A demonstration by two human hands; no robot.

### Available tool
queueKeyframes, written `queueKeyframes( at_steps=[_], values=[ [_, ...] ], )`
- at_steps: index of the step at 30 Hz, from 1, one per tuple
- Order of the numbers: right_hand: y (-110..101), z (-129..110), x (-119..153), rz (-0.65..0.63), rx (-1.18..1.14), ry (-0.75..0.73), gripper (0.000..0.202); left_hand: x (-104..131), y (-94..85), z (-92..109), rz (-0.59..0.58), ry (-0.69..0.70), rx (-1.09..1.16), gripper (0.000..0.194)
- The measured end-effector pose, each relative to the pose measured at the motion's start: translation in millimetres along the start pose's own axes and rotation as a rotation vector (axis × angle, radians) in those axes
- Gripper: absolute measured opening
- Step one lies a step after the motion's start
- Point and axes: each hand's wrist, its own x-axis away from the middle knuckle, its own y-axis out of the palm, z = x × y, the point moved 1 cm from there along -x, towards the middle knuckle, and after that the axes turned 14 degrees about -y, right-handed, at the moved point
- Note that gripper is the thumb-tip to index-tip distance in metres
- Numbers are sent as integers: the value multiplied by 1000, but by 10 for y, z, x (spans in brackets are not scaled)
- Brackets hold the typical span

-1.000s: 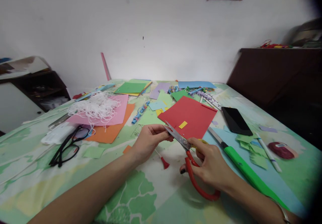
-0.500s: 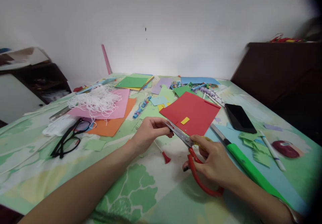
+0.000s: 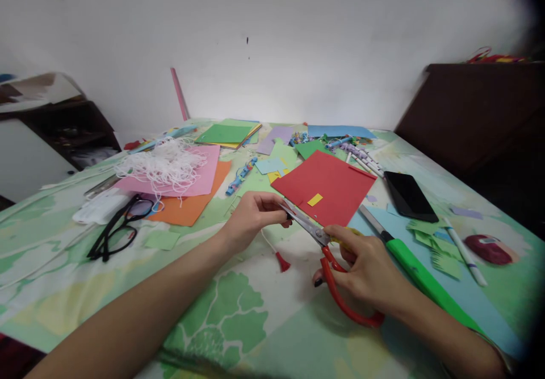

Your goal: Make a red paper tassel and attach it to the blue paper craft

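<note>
My left hand (image 3: 259,218) is closed in a pinch at the tips of the scissors (image 3: 317,232). A small red piece shows between its fingers beside the blades; its kind is hard to make out. My right hand (image 3: 366,265) grips the scissors by their red-orange handles, the blades pointing left and nearly closed together. Something yellow shows by the right fingers. Under the left hand, a white string leads to a red paper tassel (image 3: 282,262). Just beyond the blades lies a red paper sheet (image 3: 327,183) with a yellow scrap (image 3: 315,199) on it.
On the right are a green-handled cutter (image 3: 426,277), a black phone (image 3: 409,196), a white marker (image 3: 466,254) and fringed green scraps (image 3: 438,248). Leftward lie eyeglasses (image 3: 114,234), tangled white string (image 3: 164,166) and orange paper (image 3: 181,211). Green paper (image 3: 225,133) is stacked at the back.
The whole view has shifted slightly. Both hands and the scissors keep nearly the same pose, with the blades still at the left fingertips.
</note>
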Motion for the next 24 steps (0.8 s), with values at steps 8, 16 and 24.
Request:
queueKeyframes(
  at_steps=[8, 16, 24],
  values=[
    [-10, -6, 7, 9, -2, -1, 31, -2, -13, -8, -14, 0, 3, 10],
    [-56, 30, 1, 49, -93, 125, 27, -26, -67, -23, 1, -34, -23, 6],
    [-45, -23, 13, 5, -180, 179, 23, 31, -3, 1, -47, -8, 208, 12]
  ],
)
